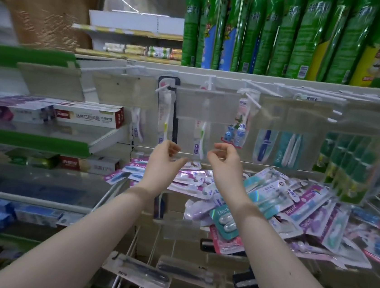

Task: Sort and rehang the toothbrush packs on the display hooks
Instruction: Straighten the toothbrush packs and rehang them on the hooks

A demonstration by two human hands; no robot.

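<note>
Several toothbrush packs hang from white display hooks (163, 88) under the shelf edge. A green-and-white toothbrush pack (200, 138) hangs straight ahead. My left hand (165, 157) is raised just left of its lower end and my right hand (225, 158) just right of it. Both have loosely curled fingers and nothing visibly in them. A black-edged pack (166, 117) hangs to the left and a rabbit-figure pack (238, 128) to the right. Below and to the right, a loose pile of purple, teal and pink packs (279, 201) lies on the shelf.
Blue and teal packs (276, 145) and green packs (352, 167) hang further right. Toothpaste boxes (88, 115) fill the shelves on the left. Tall green spray cans (267, 34) stand on the top shelf. Dark toothbrush packs (141, 274) hang on lower hooks near my forearms.
</note>
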